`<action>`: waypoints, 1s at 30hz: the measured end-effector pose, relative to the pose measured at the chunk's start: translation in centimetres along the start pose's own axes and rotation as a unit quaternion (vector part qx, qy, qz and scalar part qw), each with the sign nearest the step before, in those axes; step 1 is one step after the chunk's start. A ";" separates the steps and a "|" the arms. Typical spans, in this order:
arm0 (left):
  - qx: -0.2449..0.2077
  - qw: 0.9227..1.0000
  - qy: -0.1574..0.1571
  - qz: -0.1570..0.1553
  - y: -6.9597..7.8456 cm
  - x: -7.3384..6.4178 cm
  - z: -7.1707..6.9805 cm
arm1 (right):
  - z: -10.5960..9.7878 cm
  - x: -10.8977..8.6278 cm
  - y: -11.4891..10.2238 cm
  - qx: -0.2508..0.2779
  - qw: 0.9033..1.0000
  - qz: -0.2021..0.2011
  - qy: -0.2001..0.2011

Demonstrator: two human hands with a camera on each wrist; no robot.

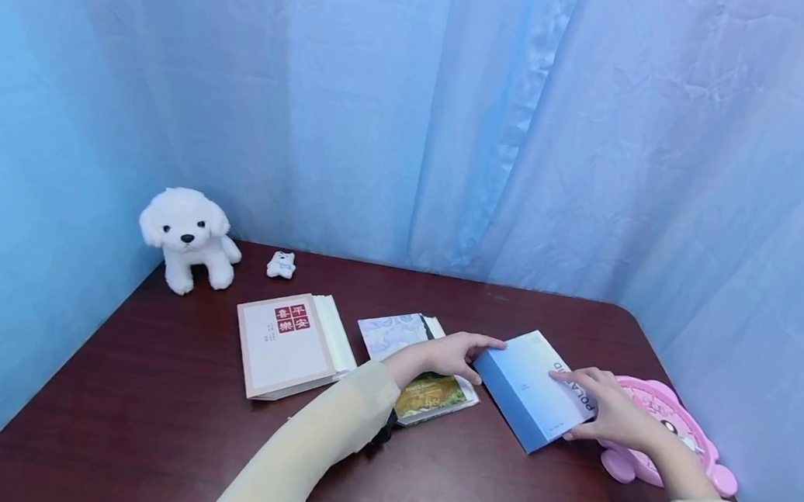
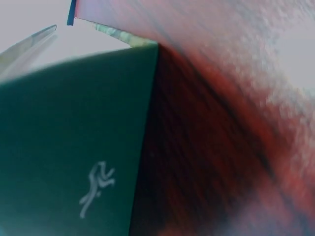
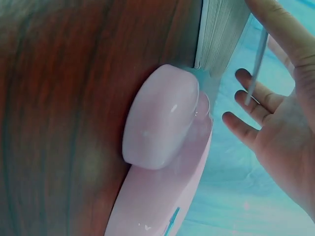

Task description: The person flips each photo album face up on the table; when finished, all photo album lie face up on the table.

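A thick blue-and-white book [image 1: 528, 388] with dark lettering lies on the table between both hands. My left hand [image 1: 451, 354] grips its upper left corner, fingers over the top edge and thumb by the blue spine. At the right side, my right hand [image 1: 608, 409] holds the cover, fingertips on its face and thumb near the lower corner. In the right wrist view the cover edge [image 3: 258, 64] stands apart from the page block [image 3: 224, 32], between thumb and fingers. Under my left forearm is a book with a painted cover [image 1: 434, 397]; its dark green side [image 2: 74, 142] fills much of the left wrist view.
A pink round object with feet [image 1: 663, 425] sits by my right wrist. Left of the painted book lies a pale book with red characters [image 1: 283, 351]. A white plush dog [image 1: 189, 240] and a small white bear figure [image 1: 280, 265] stand at the back left, before blue curtains [image 1: 355, 123].
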State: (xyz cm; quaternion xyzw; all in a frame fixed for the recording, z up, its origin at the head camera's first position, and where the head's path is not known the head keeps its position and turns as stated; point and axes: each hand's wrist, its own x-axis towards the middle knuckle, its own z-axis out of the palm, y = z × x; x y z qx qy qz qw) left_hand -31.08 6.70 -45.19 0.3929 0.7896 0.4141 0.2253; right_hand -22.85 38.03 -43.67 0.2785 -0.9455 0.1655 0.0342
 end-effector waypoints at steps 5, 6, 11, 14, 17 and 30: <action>0.032 0.999 -0.007 -0.007 0.3 0.2 0.3 | 0.0 -0.2 0.0 -0.002 1.000 -0.016 -0.016; 0.038 0.999 -0.009 -0.009 0.3 0.2 0.4 | 0.0 -0.3 0.0 -0.003 1.000 -0.019 -0.021; 0.066 0.998 -0.013 -0.021 0.5 0.4 0.6 | 0.1 -0.2 0.2 -0.015 0.999 -0.037 -0.023; 0.070 0.997 -0.011 -0.025 0.5 0.5 0.6 | 0.1 0.0 0.3 -0.012 0.999 -0.041 -0.025; 0.069 0.997 0.002 -0.023 0.4 0.5 0.5 | 0.0 0.2 0.3 -0.005 0.999 -0.040 -0.032; 0.056 0.995 0.075 0.017 2.0 -3.2 -2.6 | -1.6 1.3 -1.4 0.001 0.999 -0.027 -0.048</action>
